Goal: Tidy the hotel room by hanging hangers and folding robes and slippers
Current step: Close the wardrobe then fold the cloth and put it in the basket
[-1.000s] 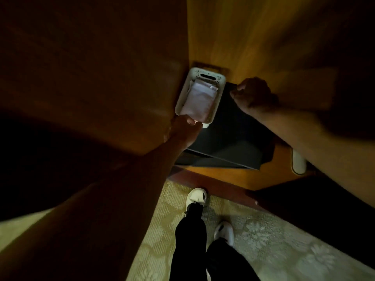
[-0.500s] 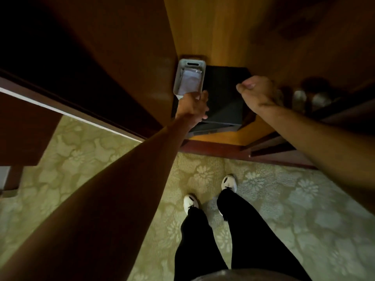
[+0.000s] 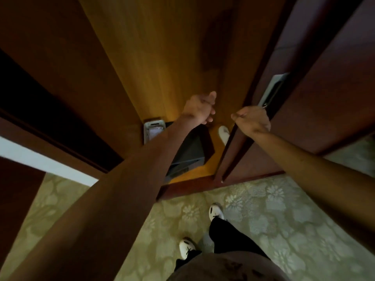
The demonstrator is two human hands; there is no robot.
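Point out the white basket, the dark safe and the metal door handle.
white basket (image 3: 151,130): head view, on its near rim.
dark safe (image 3: 187,157): head view, on its top face.
metal door handle (image 3: 273,88): head view, on the plate's middle.

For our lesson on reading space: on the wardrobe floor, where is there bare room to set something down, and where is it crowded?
Bare wood shows in front of the dark box, along the front sill, and to its right, up to the white slipper by the door edge. The back left corner is crowded: the white basket sits there beside the box.
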